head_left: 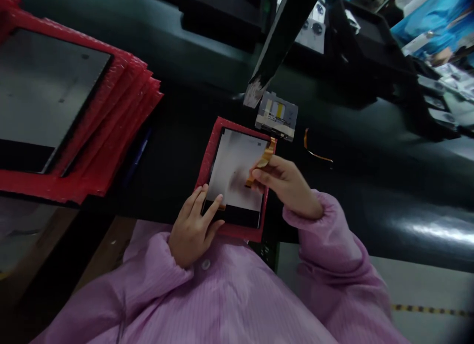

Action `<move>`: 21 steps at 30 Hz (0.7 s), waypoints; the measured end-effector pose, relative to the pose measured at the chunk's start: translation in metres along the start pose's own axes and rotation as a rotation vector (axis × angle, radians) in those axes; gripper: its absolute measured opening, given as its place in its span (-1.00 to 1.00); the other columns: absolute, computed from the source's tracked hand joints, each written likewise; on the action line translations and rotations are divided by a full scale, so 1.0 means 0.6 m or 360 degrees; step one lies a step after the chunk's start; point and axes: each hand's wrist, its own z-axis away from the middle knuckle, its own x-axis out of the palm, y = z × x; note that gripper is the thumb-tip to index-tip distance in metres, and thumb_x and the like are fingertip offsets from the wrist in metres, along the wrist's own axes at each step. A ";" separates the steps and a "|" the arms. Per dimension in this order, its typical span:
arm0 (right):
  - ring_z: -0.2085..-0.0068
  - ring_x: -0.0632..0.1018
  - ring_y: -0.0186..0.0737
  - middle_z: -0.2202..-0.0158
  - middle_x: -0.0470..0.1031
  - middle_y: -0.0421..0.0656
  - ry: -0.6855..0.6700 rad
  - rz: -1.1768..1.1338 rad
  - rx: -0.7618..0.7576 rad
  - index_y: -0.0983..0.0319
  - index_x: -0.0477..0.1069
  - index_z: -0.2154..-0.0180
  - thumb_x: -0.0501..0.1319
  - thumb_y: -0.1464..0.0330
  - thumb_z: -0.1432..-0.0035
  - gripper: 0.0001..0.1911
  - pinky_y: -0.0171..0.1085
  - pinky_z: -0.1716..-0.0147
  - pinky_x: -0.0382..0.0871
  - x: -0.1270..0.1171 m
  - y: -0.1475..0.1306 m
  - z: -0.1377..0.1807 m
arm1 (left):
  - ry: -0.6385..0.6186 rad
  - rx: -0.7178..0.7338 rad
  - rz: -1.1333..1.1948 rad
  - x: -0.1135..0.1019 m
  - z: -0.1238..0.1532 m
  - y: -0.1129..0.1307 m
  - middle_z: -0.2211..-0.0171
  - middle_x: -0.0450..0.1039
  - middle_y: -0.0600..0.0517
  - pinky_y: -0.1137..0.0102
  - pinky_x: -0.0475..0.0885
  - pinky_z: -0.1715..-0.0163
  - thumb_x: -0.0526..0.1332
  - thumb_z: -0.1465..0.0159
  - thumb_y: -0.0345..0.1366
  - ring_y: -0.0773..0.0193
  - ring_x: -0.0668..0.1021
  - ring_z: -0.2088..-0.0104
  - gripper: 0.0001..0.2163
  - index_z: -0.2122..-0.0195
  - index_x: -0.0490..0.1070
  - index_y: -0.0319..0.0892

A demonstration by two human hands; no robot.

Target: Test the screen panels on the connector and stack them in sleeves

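A display panel (237,161) with a silvery back and a black lower strip lies on a red bubble-wrap sheet (208,156). My left hand (194,225) rests with spread fingers on the panel's lower left corner. Above the panel's right side, my right hand (283,181) pinches an orange flat flex cable (265,158) between thumb and fingers. The cable's upper end reaches toward a small grey boxed device (277,115) with tape on it; whether they are joined I cannot tell. A small orange strip (222,206) shows at the panel's lower edge, beside my left fingers.
A stack of red bubble-wrap sheets (122,121) with a larger panel (44,92) on top stands at left. A blue pen (138,153) lies beside it. A thin orange cable (314,153) lies at right. A dark post (277,42) rises behind the device. Someone's blue sleeve (437,18) shows far right.
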 end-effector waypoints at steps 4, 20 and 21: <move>0.40 0.52 -0.33 0.39 0.50 -0.20 -0.0134 0.0056 0.0093 0.24 0.42 0.29 0.33 0.23 -0.14 -0.78 -0.31 0.40 0.43 0.019 0.055 -0.011 | -0.0002 -0.0004 0.0069 0.002 -0.012 0.000 -0.29 0.15 -0.33 0.03 0.37 -0.17 0.22 -0.30 -0.19 -0.12 0.30 -0.27 -0.54 -0.20 0.33 -0.23; 0.17 0.59 -0.21 0.22 0.58 -0.16 -0.0001 0.0391 -0.0078 0.20 0.49 0.20 0.25 0.35 -0.24 -0.90 -0.23 0.13 0.48 0.055 0.110 0.010 | 0.0060 0.0021 0.0150 -0.001 -0.013 0.000 -0.10 0.41 -0.16 0.05 0.38 -0.12 0.29 -0.25 -0.24 0.00 0.43 -0.11 -0.76 0.06 0.49 -0.12; 0.16 0.59 -0.22 0.22 0.58 -0.16 -0.0007 0.0384 -0.0089 0.20 0.48 0.20 0.25 0.36 -0.24 -0.91 -0.23 0.12 0.48 0.055 0.109 0.011 | 0.0047 0.0008 0.0164 -0.003 -0.014 0.001 -0.10 0.40 -0.15 0.05 0.37 -0.11 0.29 -0.25 -0.23 0.00 0.43 -0.11 -0.76 0.06 0.49 -0.12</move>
